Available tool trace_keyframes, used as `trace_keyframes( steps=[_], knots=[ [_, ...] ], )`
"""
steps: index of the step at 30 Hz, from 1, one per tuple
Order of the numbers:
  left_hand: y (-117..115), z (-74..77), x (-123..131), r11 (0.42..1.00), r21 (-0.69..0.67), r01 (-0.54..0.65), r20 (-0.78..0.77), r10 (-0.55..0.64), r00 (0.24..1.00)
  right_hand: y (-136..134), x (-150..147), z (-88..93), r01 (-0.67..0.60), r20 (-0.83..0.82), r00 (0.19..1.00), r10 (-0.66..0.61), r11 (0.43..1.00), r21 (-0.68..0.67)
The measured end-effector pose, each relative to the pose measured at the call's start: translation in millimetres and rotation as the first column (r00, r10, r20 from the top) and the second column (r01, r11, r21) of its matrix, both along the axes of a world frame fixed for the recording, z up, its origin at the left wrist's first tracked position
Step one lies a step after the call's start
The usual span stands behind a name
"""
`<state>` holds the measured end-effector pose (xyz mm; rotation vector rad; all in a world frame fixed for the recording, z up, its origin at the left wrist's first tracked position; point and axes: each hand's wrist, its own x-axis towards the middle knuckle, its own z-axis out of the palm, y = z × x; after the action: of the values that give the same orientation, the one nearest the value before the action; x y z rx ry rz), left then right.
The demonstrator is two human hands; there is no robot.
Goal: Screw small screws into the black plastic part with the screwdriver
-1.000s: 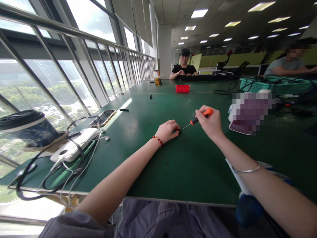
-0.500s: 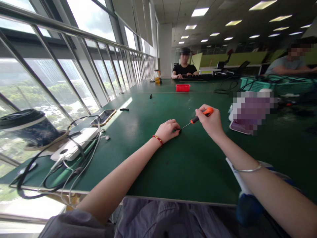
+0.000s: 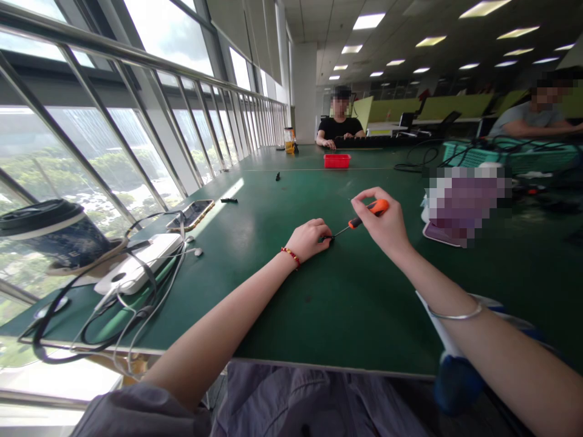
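Observation:
My left hand [image 3: 311,237], with a red beaded bracelet at its wrist, rests on the green table and pinches a small black piece [image 3: 327,237]. Most of that piece is hidden by the fingers. In my right hand [image 3: 386,221] is a screwdriver [image 3: 378,207] with an orange and black handle. Its handle lies against the palm, while thumb and index finger reach past it. The thin metal shaft slants down to the left, and its tip meets the black piece at my left fingertips.
Two small black parts [image 3: 229,200] lie apart on the table [image 3: 268,303]. Farther off are a red tray [image 3: 337,161] and a person [image 3: 339,124]. A phone [image 3: 197,213], white power strip [image 3: 139,267], cables and cup [image 3: 54,233] line the left; a teal basket [image 3: 510,156] is right.
My right thumb and index finger have loosened from the front of the screwdriver handle and moved slightly left. The left hand and the black piece have stayed put.

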<state>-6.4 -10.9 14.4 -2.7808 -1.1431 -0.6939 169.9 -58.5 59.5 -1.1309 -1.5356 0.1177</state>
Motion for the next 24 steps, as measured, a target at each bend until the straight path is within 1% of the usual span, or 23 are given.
trace_keyframes(
  steps=[3, 8, 10, 13, 15, 18, 20, 22, 24],
  knots=[
    [-0.3, 0.3, -0.1, 1.0, -0.001, -0.004, -0.003, 0.004, 1.0, 1.2, 0.9, -2.2, -0.017, 0.007, 1.0, 0.017, 0.999, 0.04],
    [0.6, 0.0, -0.3, 1.0, 0.0, 0.003, -0.002, -0.003, 1.0, 1.4, 2.5, -5.6, -0.013, 0.103, 0.995, 0.007, 0.998, 0.055],
    [0.7, 0.1, -0.2, 1.0, 0.003, 0.006, -0.003, -0.006, 1.0, 0.6, 2.3, -4.7, 0.009, 0.106, 0.994, -0.013, 0.999, 0.042],
    [-0.4, 1.0, 0.4, 1.0, -0.002, 0.006, 0.002, -0.006, 1.0, 0.9, 1.9, -3.5, -0.033, 0.098, 0.995, 0.031, 0.999, 0.018],
    [-1.3, 1.4, 0.7, 1.0, -0.024, 0.0, 0.018, 0.001, 1.0, 2.5, 2.2, -4.3, -0.042, 0.087, 0.995, 0.039, 0.999, 0.028],
    [-0.9, 0.3, 0.8, 0.996, -0.092, -0.012, 0.091, 0.02, 0.996, 4.8, 3.0, -6.7, 0.008, 0.108, 0.994, -0.013, 0.999, 0.052],
    [0.8, -1.9, 0.6, 0.989, -0.146, -0.012, 0.165, 0.036, 0.986, 4.8, 3.4, -7.2, 0.014, 0.15, 0.988, -0.022, 0.998, 0.057],
    [2.9, -4.5, 0.5, 0.981, -0.192, -0.004, 0.23, 0.049, 0.972, 3.4, 3.5, -5.9, 0.019, 0.18, 0.983, -0.029, 0.998, 0.055],
    [4.7, -6.7, 0.6, 0.975, -0.224, 0.004, 0.276, 0.06, 0.959, 1.4, 3.0, -3.0, 0.059, 0.177, 0.982, -0.067, 0.997, 0.047]
  ],
)
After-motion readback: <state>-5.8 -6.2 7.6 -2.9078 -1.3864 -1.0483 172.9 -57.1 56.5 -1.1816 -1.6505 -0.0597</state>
